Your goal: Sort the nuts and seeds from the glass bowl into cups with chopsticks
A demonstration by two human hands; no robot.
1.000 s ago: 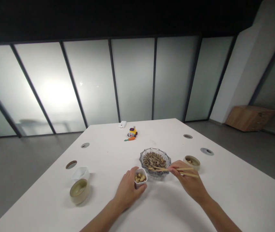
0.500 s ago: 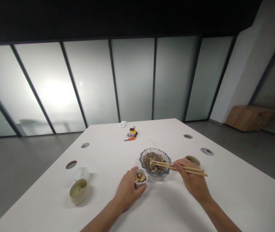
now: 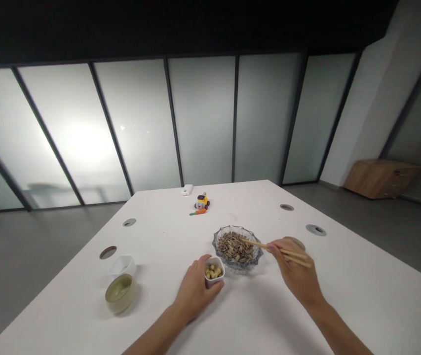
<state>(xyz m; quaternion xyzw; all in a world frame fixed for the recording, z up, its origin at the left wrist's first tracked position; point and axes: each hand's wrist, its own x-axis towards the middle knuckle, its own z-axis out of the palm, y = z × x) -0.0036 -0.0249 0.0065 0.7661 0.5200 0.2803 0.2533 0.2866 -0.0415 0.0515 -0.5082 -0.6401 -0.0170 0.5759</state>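
Observation:
My left hand (image 3: 194, 290) is wrapped round a small white cup (image 3: 214, 272) that holds several pale nuts, on the white table (image 3: 254, 315). My right hand (image 3: 294, 270) grips a pair of wooden chopsticks (image 3: 277, 250). Their tips reach over the right part of a glass bowl (image 3: 236, 247) full of striped seeds, just right of the cup. A small beige bowl (image 3: 296, 242) sits behind my right hand and is mostly hidden by it.
At the left stand a beige bowl (image 3: 120, 293) and a white square container (image 3: 122, 266). A toy car (image 3: 202, 201), a toy carrot (image 3: 199, 212) and a small white object (image 3: 187, 190) lie at the far edge. Round cable holes (image 3: 316, 230) dot the table.
My right hand moved the chopsticks from the near rim of the glass bowl up and to the right, so their tips now sit over its right part. The left hand stayed on the cup.

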